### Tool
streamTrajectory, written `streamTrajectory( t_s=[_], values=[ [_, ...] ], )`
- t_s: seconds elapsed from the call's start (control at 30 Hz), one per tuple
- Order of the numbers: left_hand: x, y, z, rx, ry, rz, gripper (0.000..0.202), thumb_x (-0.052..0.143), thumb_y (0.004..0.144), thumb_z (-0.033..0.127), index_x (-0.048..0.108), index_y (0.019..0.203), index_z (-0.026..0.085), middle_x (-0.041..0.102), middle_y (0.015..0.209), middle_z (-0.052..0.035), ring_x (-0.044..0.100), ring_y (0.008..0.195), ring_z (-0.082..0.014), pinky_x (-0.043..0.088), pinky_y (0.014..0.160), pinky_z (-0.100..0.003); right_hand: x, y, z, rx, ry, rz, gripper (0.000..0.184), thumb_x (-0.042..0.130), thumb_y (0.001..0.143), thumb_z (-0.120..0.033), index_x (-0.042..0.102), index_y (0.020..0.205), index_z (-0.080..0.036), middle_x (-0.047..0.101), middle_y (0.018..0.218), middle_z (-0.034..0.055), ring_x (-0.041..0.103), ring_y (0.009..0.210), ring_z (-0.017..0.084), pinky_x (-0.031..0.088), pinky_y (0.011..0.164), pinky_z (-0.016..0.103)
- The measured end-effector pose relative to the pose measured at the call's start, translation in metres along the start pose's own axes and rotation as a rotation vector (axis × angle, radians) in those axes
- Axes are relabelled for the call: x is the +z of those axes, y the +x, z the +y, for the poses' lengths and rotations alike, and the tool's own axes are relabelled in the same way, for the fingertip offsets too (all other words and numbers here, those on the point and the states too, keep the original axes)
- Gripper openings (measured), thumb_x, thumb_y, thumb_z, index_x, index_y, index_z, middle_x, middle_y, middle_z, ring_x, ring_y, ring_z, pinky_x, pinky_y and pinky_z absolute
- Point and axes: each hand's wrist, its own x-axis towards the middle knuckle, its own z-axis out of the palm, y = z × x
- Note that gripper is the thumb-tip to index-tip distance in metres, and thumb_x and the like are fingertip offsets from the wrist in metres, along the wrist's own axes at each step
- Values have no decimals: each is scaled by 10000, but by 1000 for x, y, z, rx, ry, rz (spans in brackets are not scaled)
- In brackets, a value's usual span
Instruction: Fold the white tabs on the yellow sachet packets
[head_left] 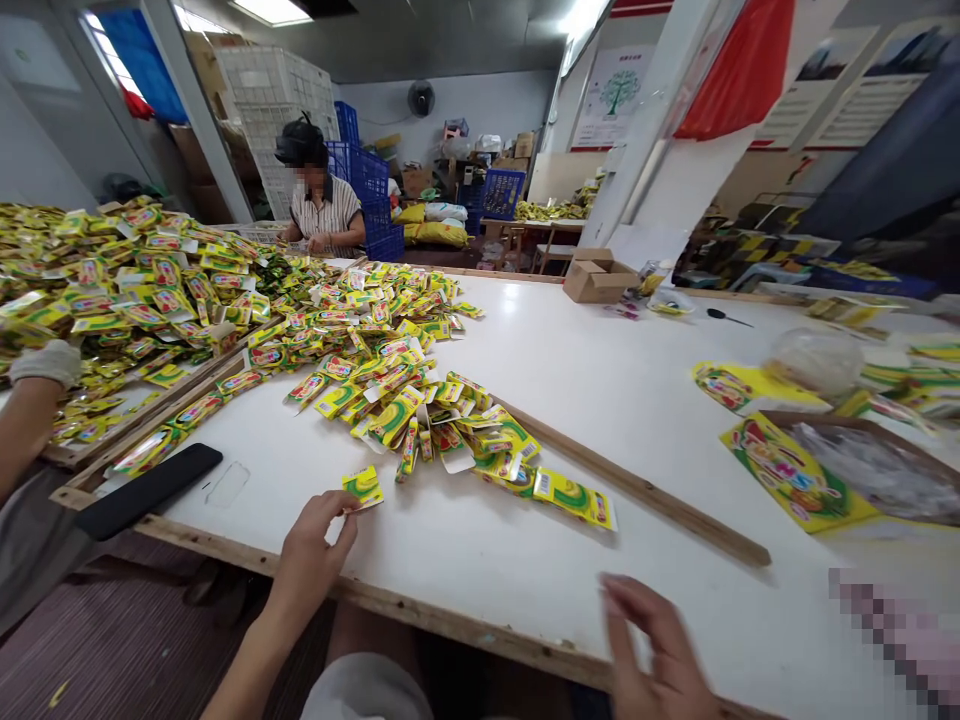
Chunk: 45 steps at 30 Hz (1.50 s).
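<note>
At the far left a co-worker's gloved hand [45,362] rests beside the big heap of packets [150,290], all yellow and green. A black phone [150,490] lies flat near the front-left corner of the white tabletop [600,370].

The left hand [315,550] reaches in over the front edge. Its grip is pinched, thumb against fingertips, on the near edge of a single packet [363,487]. That packet sits just in front of the loose spill of packets [390,390], apart from its neighbours. Whether it has left the surface I cannot tell.

To do this pick well, I judge the pinch should stay on the packet's edge and draw it toward the body. That way it would not nudge the spill behind it, and a light hold should be enough for something this thin.

A wooden strip [637,490] runs diagonally to the right of the spill. The right hand [652,640] hovers over the front edge, blurred, its grip released with fingers spread and nothing in it. It is well apart from the packet and, in my view, best kept low and near.

Printed yellow sheets [795,475] lie at the far right.
</note>
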Motion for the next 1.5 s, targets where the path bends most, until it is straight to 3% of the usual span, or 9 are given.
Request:
streamTrajectory(
  t_s=[0.13, 0.3, 0.4, 0.53, 0.77, 0.9, 1.03, 1.27, 1.5],
  values=[
    [2, 3, 30, 48, -143, -68, 119, 534, 864, 253, 646, 901, 238, 673, 846, -32, 600, 806, -216, 475, 703, -298, 56, -14, -37, -111, 189, -264, 147, 525, 911, -298, 656, 938, -237, 654, 994, 82, 623, 948, 243, 510, 825, 344],
    [31, -1, 66, -12, -416, -285, 147, 523, 890, 298, 638, 862, 211, 656, 817, -35, 585, 753, -192, 474, 689, -281, 83, -29, -42, -75, 282, -439, 125, 553, 897, -259, 617, 1002, -241, 647, 1128, 79, 612, 1057, 229, 507, 884, 312],
    [53, -6, 75, -96, -596, -267, 114, 533, 891, 302, 591, 920, 208, 629, 801, -20, 582, 746, -178, 477, 683, -269, 90, -32, -35, -19, 314, -471, 136, 549, 899, -262, 598, 1022, -232, 663, 1003, 55, 639, 944, 199, 528, 813, 266],
    [68, -14, 64, -187, -779, -138, 166, 582, 869, 282, 515, 1007, 219, 612, 881, -17, 610, 812, -176, 504, 732, -279, 99, -26, -30, 44, 327, -481, 149, 541, 906, -279, 603, 1026, -216, 663, 961, 47, 644, 885, 190, 533, 748, 240],
    [64, -17, 46, -136, -685, -329, 180, 565, 879, 297, 641, 1024, 221, 692, 952, -52, 652, 898, -215, 514, 826, -331, 111, -10, -29, 7, 336, -525, 141, 535, 905, -270, 654, 943, -204, 689, 915, 51, 650, 850, 193, 527, 733, 249],
    [66, -10, 52, -136, -755, -295, 118, 619, 842, 286, 666, 909, 201, 687, 1062, -92, 627, 1044, -253, 486, 930, -370, 115, -10, -28, -12, 338, -439, 128, 557, 887, -260, 674, 889, -206, 676, 970, 65, 642, 936, 209, 520, 799, 275],
    [71, -8, 57, -207, -940, -252, 166, 641, 833, 270, 616, 984, 204, 691, 1004, -82, 650, 995, -238, 510, 901, -370, 116, -12, -26, 59, 375, -398, 165, 565, 889, -253, 626, 1036, -210, 681, 971, 51, 659, 894, 187, 531, 793, 271],
    [69, -11, 64, -79, -749, -219, 159, 576, 874, 308, 683, 870, 190, 675, 916, -79, 633, 932, -232, 510, 849, -350, 113, -9, -31, -56, 352, -466, 110, 599, 880, -272, 691, 912, -220, 679, 980, 64, 635, 951, 210, 527, 812, 297],
    [76, -13, 65, -175, -754, -176, 138, 616, 840, 295, 676, 909, 191, 679, 891, -54, 638, 851, -205, 518, 770, -295, 115, -9, -37, 11, 306, -405, 156, 590, 881, -332, 671, 896, -200, 688, 857, 47, 645, 776, 189, 526, 710, 265]
  ],
)
